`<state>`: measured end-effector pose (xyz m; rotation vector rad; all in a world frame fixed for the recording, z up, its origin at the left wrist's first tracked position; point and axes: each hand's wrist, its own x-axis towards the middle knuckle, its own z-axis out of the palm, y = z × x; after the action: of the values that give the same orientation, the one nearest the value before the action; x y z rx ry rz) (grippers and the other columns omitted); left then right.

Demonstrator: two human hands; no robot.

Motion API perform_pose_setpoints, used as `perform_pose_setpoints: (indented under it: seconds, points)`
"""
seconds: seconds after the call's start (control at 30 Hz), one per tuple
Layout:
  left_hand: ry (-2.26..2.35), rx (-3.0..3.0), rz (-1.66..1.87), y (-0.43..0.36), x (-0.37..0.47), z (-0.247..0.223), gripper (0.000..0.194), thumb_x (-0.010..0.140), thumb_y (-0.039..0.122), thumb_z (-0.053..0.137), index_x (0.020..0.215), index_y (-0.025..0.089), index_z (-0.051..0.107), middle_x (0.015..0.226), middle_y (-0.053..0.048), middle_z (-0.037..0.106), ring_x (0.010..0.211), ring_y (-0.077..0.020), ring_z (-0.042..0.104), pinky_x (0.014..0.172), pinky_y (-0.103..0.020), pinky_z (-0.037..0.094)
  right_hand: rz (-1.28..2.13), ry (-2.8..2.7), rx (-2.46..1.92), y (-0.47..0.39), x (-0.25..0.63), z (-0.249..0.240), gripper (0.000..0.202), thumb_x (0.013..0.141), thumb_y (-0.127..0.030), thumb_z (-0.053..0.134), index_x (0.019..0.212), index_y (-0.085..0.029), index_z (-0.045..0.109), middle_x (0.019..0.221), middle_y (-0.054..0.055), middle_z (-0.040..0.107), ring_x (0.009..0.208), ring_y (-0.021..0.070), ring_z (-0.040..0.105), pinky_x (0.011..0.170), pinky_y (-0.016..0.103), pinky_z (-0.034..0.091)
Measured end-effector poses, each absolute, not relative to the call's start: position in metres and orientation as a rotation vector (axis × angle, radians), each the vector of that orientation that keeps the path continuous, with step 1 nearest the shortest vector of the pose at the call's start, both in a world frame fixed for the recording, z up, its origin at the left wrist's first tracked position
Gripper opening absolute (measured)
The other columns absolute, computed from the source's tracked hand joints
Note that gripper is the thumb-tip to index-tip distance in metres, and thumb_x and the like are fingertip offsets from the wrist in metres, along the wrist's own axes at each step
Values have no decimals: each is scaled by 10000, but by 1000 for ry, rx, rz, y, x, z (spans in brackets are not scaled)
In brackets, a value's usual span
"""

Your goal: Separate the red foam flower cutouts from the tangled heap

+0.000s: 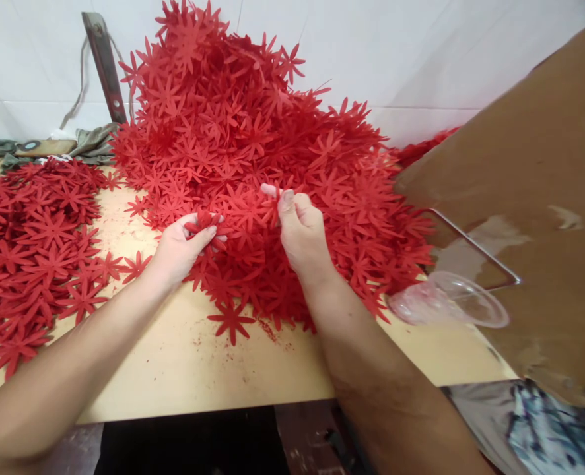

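Bare forearms (pixel 372 356) reach up from the lower corners; at frame centre, the left hand (pixel 186 244) pinches red flower cutouts (pixel 207 221) under its thumb, the right hand (pixel 305 231) pinches a red bit (pixel 278 196), before the upper-centre flower heap (pixel 243 125).

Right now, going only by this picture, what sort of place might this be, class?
Probably a small workshop: a large heap of red flower-shaped pieces sits on a pale table, a second pile lies at the left, and a brown board leans at the right.
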<state>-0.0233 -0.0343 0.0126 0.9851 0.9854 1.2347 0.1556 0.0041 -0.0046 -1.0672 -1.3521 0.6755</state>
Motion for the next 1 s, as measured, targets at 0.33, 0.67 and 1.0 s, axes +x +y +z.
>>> perform_pose_setpoints:
  seconds: [0.33,0.67,1.0]
  points:
    - [1053,974,1251,-33,-21,17,207,667,208,728,681,138,533,477,55,604,415,-35,514,435,-144,357,666,-1163,-1030,10,153,-7,267,627,-297,734,837,-200,602,658,-37,558,511,90,495,487,258,453]
    - [1143,1015,1234,-34,-17,14,341,751,257,668,557,160,405,393,92,458,359,-12,396,409,-155,277,524,-1338,-1120,9,158,-15,403,856,-549,445,831,-201,647,640,3,569,573,116,558,578,282,502]
    - [1078,886,1319,-33,-15,12,74,747,92,625,792,125,576,634,52,644,540,-32,563,602,-171,444,148,-1663,-1195,-11,151,1,226,831,-340,539,855,-191,708,852,89,673,847,201,635,819,386,535]
